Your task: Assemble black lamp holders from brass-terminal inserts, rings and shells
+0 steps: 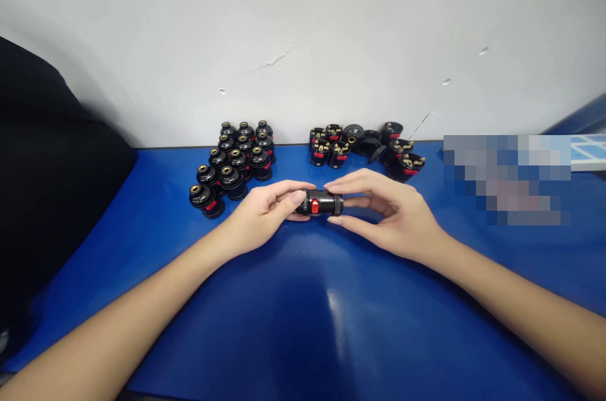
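A black lamp holder (323, 203) with a red switch lies sideways between my two hands, above the blue table. My left hand (267, 211) is closed around its left end, thumb on the near side. At the other end, the thumb and fingertips of my right hand (383, 208) curve round a ridged black ring (338, 204), pinching it from above and below. The palm of the right hand stays apart from the lamp holder. My left fingers hide the lamp holder's left end.
Several capped black lamp holders (233, 183) stand in rows at the back left. Behind my right hand are several open sockets (320, 153) with brass contacts, plus loose black rings (369, 146) and a domed cap (353, 136). A white wall (303, 41) rises behind. A blurred patch (516, 180) covers the right side.
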